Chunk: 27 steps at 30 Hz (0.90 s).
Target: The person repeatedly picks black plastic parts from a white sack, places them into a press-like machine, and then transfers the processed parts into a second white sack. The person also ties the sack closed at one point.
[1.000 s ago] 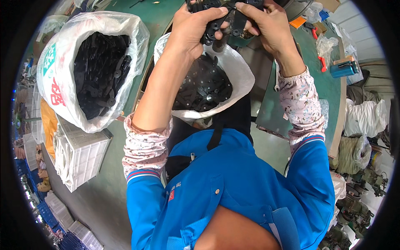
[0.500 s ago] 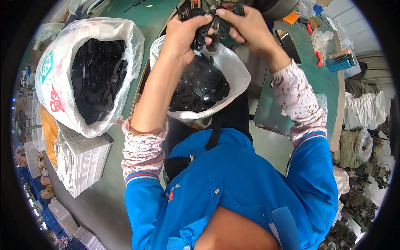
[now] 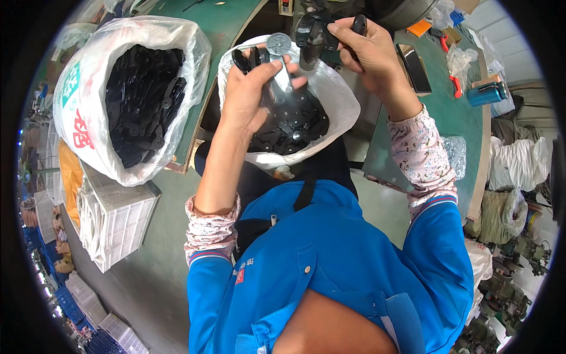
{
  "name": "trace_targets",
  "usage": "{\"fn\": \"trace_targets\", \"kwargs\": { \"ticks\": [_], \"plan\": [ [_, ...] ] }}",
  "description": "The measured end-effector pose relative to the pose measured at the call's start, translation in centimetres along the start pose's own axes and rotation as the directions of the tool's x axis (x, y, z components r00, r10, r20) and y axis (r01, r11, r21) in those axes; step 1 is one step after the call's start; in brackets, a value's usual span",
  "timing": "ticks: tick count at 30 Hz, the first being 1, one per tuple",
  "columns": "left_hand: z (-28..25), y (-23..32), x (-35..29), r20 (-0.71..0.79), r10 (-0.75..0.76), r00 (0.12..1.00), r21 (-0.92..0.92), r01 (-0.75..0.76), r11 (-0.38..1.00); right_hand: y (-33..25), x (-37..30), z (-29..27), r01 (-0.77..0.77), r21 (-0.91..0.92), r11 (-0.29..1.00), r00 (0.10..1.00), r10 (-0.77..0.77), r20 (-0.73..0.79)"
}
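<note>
My left hand (image 3: 243, 97) is closed around several flat black metal pieces (image 3: 279, 44) with rounded ends. One of them catches the light and is blurred. This hand hovers above a white sack (image 3: 342, 109) part-filled with similar black pieces (image 3: 289, 121). Farther right, my right hand (image 3: 375, 59) pinches a black piece with a round end (image 3: 358, 24), its fingers right beside a dark metal machine fixture (image 3: 312, 32). Whether that piece touches the fixture cannot be made out.
A larger white plastic sack (image 3: 197, 50) of black pieces stands left, near a white plastic crate (image 3: 127, 227). On the green table (image 3: 383, 138) at right are a phone (image 3: 414, 69), a blue bottle (image 3: 486, 94), a red-handled tool (image 3: 456, 87) and plastic bags.
My hands have come apart. The left hand has moved down and left from the fixture with its pieces, now over the sack; the right hand has shifted slightly right and down.
</note>
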State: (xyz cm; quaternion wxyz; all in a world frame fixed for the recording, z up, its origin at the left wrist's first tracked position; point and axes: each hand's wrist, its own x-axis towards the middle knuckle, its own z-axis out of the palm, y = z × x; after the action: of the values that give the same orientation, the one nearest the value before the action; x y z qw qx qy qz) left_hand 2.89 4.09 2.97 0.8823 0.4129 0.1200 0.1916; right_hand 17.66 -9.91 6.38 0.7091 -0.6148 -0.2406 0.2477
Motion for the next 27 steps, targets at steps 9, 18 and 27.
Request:
{"fn": "trace_targets", "kwargs": {
  "ticks": [9, 18, 27],
  "plan": [
    [-1.0, 0.0, -3.6, -0.103, 0.115, 0.988, 0.156, -0.098, 0.983, -1.9, 0.3, 0.8, 0.267, -0.424, 0.865, 0.962, -0.264, 0.067],
    [-0.3, -1.8, -3.7, 0.054, 0.126, 0.991, 0.269, -0.136, 0.953, 1.4, -3.0, 2.3, 0.188, -0.271, 0.944, 0.908, -0.062, 0.415],
    [-1.5, -2.5, -3.5, -0.078, -0.157, 0.985, -0.212, 0.137, 0.968, -1.4, 1.2, -1.1, 0.226, -0.160, 0.961, 0.968, -0.202, 0.149]
  ]
}}
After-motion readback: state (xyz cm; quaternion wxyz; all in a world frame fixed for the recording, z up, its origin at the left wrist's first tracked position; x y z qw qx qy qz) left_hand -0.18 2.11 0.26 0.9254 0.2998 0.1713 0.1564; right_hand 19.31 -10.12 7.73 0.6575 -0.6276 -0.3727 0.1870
